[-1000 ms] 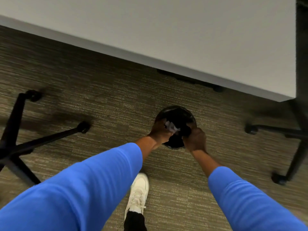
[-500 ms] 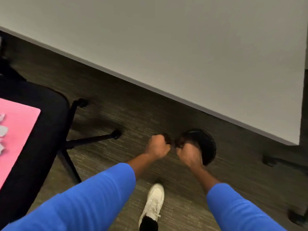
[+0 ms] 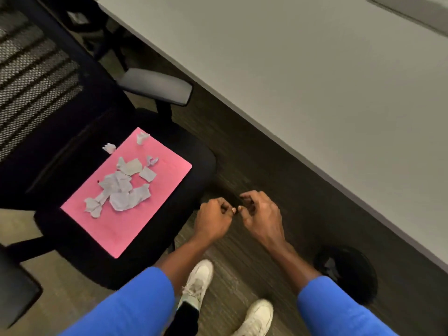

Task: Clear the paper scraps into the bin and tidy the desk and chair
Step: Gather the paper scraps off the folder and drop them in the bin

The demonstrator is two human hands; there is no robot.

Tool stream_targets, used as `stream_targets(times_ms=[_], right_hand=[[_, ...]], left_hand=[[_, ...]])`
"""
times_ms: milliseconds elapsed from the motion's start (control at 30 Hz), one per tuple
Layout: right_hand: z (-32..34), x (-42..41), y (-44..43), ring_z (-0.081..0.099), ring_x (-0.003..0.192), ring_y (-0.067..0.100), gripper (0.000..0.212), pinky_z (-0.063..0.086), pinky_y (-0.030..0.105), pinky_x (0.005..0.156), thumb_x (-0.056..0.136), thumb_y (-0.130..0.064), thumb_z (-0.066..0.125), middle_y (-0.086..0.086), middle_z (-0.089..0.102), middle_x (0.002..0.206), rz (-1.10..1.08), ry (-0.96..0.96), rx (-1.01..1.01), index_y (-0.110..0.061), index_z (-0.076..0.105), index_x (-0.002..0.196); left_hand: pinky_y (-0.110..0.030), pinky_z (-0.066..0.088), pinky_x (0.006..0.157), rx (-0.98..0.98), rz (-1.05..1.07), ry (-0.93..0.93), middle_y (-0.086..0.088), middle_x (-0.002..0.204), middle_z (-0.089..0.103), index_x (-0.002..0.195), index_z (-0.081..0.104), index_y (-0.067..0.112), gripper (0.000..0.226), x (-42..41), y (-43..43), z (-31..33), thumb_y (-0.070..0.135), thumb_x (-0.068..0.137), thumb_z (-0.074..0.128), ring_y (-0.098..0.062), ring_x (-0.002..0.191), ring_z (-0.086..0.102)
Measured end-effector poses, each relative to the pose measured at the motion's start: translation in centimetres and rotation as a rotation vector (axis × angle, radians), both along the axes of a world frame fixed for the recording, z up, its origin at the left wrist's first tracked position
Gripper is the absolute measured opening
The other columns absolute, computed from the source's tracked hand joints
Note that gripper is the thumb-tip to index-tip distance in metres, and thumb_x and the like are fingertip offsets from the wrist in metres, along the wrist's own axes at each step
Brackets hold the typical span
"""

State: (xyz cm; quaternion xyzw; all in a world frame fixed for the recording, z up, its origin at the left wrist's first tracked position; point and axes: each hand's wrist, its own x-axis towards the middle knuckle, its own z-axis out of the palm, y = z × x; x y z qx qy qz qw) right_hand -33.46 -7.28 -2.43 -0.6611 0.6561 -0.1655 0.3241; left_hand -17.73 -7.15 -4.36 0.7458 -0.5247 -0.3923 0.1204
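Several white paper scraps (image 3: 121, 187) lie on a pink sheet (image 3: 155, 197) on the seat of a black office chair (image 3: 194, 166). The black round bin (image 3: 351, 280) stands on the carpet at lower right, with a pale scrap (image 3: 330, 266) visible inside. Above the floor between chair and bin, my left hand (image 3: 213, 219) is curled into a loose fist with nothing in it. Just right of it, almost touching fingertips, my right hand (image 3: 263, 219) holds nothing and its fingers are bent and apart.
The grey desk (image 3: 315, 93) runs diagonally across the upper right, its edge close above the bin. The chair's mesh back (image 3: 31, 81) and grey armrest (image 3: 155, 86) are at upper left. My white shoes (image 3: 197, 280) stand on the carpet below my hands.
My hands have come away from the bin and risen toward the chair. The view swung left, so the chair seat with the pink sheet and scraps is now in full view.
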Motion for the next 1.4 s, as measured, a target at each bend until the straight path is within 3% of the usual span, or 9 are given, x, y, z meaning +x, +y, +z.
stream_targets(times_ms=[200, 300, 500, 600, 733, 867, 1100, 1200, 1400], right_hand=[[1.0, 9.9, -3.2, 0.067, 0.098, 0.015, 0.046, 0.057, 0.04, 0.087, 0.083, -0.028, 0.078, -0.004, 0.064, 0.114, 0.124, -0.043, -0.021, -0.028, 0.063, 0.126], [0.8, 14.1, -4.2, 0.064, 0.1, 0.013, 0.062, 0.058, 0.041, 0.088, 0.083, -0.041, 0.078, -0.005, 0.056, 0.125, 0.222, -0.029, 0.048, -0.031, 0.052, 0.138], [0.3, 20.1, -5.8, 0.037, 0.147, 0.027, 0.102, 0.051, 0.051, 0.108, 0.077, -0.056, 0.081, 0.005, 0.024, 0.163, 0.416, 0.091, 0.116, -0.034, 0.024, 0.159], [-0.1, 22.2, -6.9, 0.02, 0.155, 0.032, 0.111, 0.044, 0.056, 0.116, 0.075, -0.053, 0.087, 0.007, 0.011, 0.17, 0.504, 0.193, 0.098, -0.035, 0.018, 0.162], [-1.0, 24.3, -8.8, 0.008, 0.158, 0.039, 0.124, 0.031, 0.057, 0.125, 0.07, -0.058, 0.089, 0.014, 0.005, 0.172, 0.599, 0.31, 0.032, -0.037, 0.011, 0.164], [-1.9, 26.3, -10.6, 0.001, 0.159, 0.042, 0.13, 0.025, 0.058, 0.127, 0.069, -0.06, 0.089, 0.013, -0.009, 0.174, 0.687, 0.365, 0.03, -0.045, 0.002, 0.164], [-2.6, 30.2, -12.1, 0.018, 0.152, 0.043, 0.127, 0.038, 0.055, 0.116, 0.071, -0.051, 0.09, 0.017, -0.008, 0.173, 0.912, 0.501, -0.068, -0.048, 0.002, 0.163], [-2.5, 31.1, -12.3, 0.017, 0.15, 0.042, 0.12, 0.044, 0.054, 0.106, 0.073, -0.052, 0.087, 0.016, -0.006, 0.173, 0.978, 0.544, -0.084, -0.044, 0.009, 0.164], [-2.5, 31.2, -12.2, 0.034, 0.134, 0.034, 0.078, 0.055, 0.042, 0.074, 0.08, -0.044, 0.085, 0.011, 0.031, 0.157, 0.995, 0.498, -0.124, -0.038, 0.048, 0.149]], left_hand=[[-0.035, 0.057, 0.079, -0.122, 0.123, -0.126, 0.008, 0.092, 0.076, 0.096, 0.074, 0.025, 0.009, 10.5, -0.7, 3.7, 0.033, 0.092, 0.074, -0.015, 0.087, 0.071], [-0.037, 0.056, 0.088, -0.198, 0.216, -0.194, 0.007, 0.106, 0.071, 0.105, 0.071, 0.022, 0.019, 15.6, -0.6, 4.1, 0.034, 0.091, 0.077, -0.016, 0.101, 0.067], [-0.05, 0.045, 0.107, -0.23, 0.294, -0.508, -0.007, 0.141, 0.052, 0.133, 0.052, 0.018, 0.089, 23.9, 0.5, 3.2, 0.068, 0.067, 0.085, -0.032, 0.135, 0.043], [-0.059, 0.033, 0.119, -0.073, 0.288, -0.48, -0.014, 0.166, 0.028, 0.156, 0.031, 0.022, 0.128, 25.9, 1.0, 2.7, 0.08, 0.055, 0.085, -0.038, 0.155, 0.022], [-0.067, 0.027, 0.12, 0.065, 0.22, -0.459, -0.014, 0.175, 0.004, 0.165, 0.004, 0.034, 0.149, 27.3, 1.0, 1.2, 0.084, 0.05, 0.084, -0.043, 0.16, 0.007], [-0.06, 0.036, 0.115, 0.056, 0.178, -0.507, -0.013, 0.174, 0.009, 0.166, 0.004, 0.038, 0.145, 27.9, 1.0, 0.0, 0.081, 0.054, 0.084, -0.042, 0.153, 0.024], [-0.059, 0.044, 0.108, -0.085, 0.139, -0.442, -0.01, 0.175, 0.007, 0.165, 0.006, 0.046, 0.132, 28.9, 0.6, -1.2, 0.063, 0.065, 0.09, -0.037, 0.148, 0.026], [-0.052, 0.045, 0.105, -0.113, 0.12, -0.409, -0.007, 0.173, 0.019, 0.163, 0.031, 0.039, 0.109, 29.1, 0.3, -1.4, 0.054, 0.073, 0.09, -0.033, 0.145, 0.03], [-0.036, 0.046, 0.099, -0.21, 0.131, -0.316, -0.004, 0.157, 0.047, 0.143, 0.065, 0.023, 0.056, 28.8, 0.6, -1.5, 0.029, 0.09, 0.082, -0.026, 0.129, 0.043]])
